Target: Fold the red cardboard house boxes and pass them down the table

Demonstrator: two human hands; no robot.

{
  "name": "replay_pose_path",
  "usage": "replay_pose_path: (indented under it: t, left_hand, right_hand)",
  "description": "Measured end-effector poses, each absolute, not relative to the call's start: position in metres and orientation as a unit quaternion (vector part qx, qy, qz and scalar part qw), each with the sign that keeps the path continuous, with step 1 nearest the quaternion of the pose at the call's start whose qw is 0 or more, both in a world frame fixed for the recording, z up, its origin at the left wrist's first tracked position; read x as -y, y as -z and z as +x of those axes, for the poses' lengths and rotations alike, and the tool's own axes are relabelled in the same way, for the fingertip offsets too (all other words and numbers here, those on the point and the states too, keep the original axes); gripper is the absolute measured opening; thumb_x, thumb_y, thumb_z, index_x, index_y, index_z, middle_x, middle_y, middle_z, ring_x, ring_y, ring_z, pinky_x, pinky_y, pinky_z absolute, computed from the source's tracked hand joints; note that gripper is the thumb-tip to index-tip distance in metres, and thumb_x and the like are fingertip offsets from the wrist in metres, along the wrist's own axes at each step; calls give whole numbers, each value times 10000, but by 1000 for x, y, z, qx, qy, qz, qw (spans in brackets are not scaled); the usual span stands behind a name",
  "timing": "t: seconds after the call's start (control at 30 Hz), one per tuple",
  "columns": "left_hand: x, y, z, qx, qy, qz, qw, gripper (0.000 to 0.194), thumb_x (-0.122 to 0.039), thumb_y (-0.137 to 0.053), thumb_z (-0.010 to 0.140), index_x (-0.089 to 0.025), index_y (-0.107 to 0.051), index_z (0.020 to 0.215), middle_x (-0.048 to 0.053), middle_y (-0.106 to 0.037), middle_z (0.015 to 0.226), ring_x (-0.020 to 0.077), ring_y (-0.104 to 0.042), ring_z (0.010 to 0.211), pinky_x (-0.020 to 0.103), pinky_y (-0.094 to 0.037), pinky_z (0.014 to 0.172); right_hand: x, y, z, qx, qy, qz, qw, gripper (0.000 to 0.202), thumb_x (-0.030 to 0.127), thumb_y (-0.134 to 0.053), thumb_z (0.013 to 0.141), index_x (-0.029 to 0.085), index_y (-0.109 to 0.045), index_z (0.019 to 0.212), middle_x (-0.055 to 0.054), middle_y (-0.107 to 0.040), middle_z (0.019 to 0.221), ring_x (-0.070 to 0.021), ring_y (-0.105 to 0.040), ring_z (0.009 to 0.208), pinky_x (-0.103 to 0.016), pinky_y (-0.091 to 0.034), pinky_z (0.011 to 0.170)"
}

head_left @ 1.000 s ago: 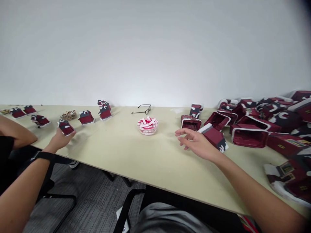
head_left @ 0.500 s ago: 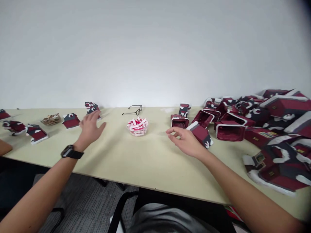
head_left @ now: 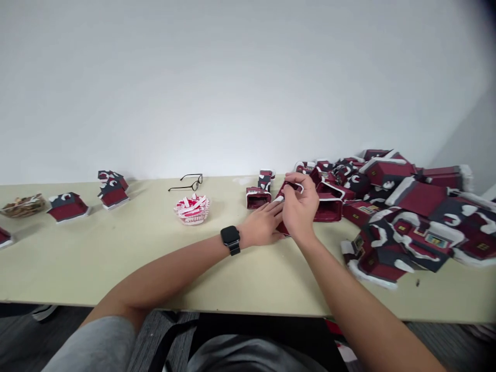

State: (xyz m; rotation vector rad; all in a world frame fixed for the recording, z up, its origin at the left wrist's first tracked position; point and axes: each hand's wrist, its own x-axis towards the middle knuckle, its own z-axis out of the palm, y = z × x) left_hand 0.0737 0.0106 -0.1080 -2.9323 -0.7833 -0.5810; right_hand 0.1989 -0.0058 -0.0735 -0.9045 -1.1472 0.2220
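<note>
A small dark-red model house (head_left: 281, 227) with white, snow-like trim is between my two hands, right of the table's middle, and they partly cover it. My left hand (head_left: 261, 226), with a black watch on its wrist, reaches across and has its fingers along the house's left side. On the right side and upper end, my right hand (head_left: 301, 206) grips the house with bent fingers. Just behind my left fingertips stands another small house (head_left: 258, 198), its open underside facing me. A clear bowl (head_left: 192, 211) of red and white strips sits to the left.
A large heap of similar model houses (head_left: 418, 206) fills the table's right side. Black glasses (head_left: 191, 183) lie near the wall. Farther left are a few houses (head_left: 68, 207) and a bowl of brownish pieces (head_left: 24, 205). The table's front edge (head_left: 251, 311) runs before me.
My left hand has swung from the left side over to the right and now meets my right hand at the house. My right hand has closed on it. The view has turned right.
</note>
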Motion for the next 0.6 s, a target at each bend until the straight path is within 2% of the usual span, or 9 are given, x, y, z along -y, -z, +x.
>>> replay_pose_path:
  t: [0.07, 0.17, 0.37, 0.47, 0.6]
  left_hand:
    - [-18, 116, 79, 280, 178, -941, 69, 367, -267, -597, 962, -93, -643, 1282, 235, -608, 1391, 371, -489, 1382, 535, -408, 1145]
    - [-17, 115, 73, 300, 173, -932, 104, 377, -272, -547, 984, -96, -631, 1307, 236, -609, 1376, 394, -472, 1372, 553, -429, 1088]
    - [3, 92, 32, 288, 146, -943, 74, 517, -422, -700, 903, -126, -585, 1310, 190, -608, 1281, 371, -516, 1201, 539, -459, 1058]
    - [12, 85, 11, 296, 132, -945, 50, 573, -359, -739, 867, -146, -547, 1363, 171, -574, 1318, 360, -506, 1215, 524, -464, 1067]
    - [15, 87, -7, 320, 154, -935, 10, 610, -229, -730, 842, -176, -508, 1408, 153, -538, 1387, 346, -460, 1294, 521, -449, 1113]
  right_hand:
    - [10, 75, 194, 540, -109, -415, 724, 171, 206, -483, 873, 224, -600, 997, -106, -667, 1134, -242, -633, 1101, -346, -550, 840]
    - [16, 74, 190, 566, -128, -405, 706, 191, 192, -465, 877, 227, -598, 1010, -98, -672, 1128, -235, -636, 1084, -343, -551, 848]
    - [10, 75, 194, 601, -141, -434, 656, 189, 196, -506, 838, 235, -636, 970, -85, -700, 1111, -246, -630, 1075, -379, -540, 914]
    - [2, 80, 194, 635, -188, -471, 583, 164, 208, -546, 811, 229, -669, 917, -66, -729, 1053, -257, -641, 1034, -416, -516, 936]
    - [-2, 87, 191, 658, -296, -491, 489, 195, 220, -555, 835, 217, -698, 967, -44, -756, 1063, -233, -686, 1003, -409, -511, 954]
